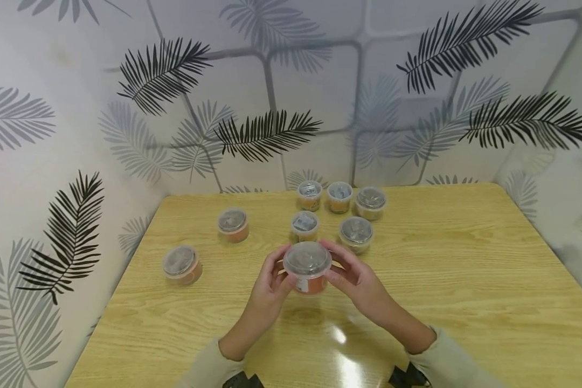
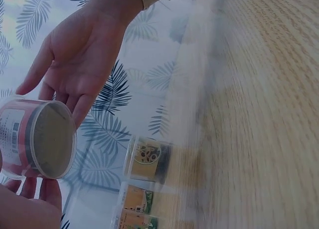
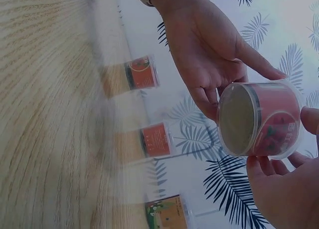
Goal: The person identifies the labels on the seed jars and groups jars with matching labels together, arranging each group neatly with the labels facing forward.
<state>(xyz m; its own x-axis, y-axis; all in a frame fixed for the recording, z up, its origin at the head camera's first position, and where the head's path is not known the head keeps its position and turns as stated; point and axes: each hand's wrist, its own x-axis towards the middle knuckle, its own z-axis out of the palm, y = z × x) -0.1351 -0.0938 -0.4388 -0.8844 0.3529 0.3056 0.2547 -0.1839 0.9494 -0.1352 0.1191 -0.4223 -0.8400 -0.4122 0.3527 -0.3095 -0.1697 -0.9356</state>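
Note:
My left hand (image 1: 268, 288) and right hand (image 1: 364, 285) hold a small round plastic tub (image 1: 308, 267) between them, raised over the table. It has a clear lid and a red label. The thumbs lie on its near sides, and the fingertips reach round the far sides. In the left wrist view, the dark, flat base of the tub (image 2: 52, 139) faces the camera, with a barcode on its label. From the right wrist, a fruit picture shows on the red label of the tub (image 3: 274, 121).
Two red-labelled tubs, one nearer (image 1: 181, 265) and one farther (image 1: 233, 224), stand at the left of the wooden table (image 1: 465, 269). Behind my hands are several yellow-labelled tubs, including one at the back (image 1: 339, 197) and another (image 1: 356, 234) nearer. Leaf-patterned walls (image 1: 310, 81) border the table.

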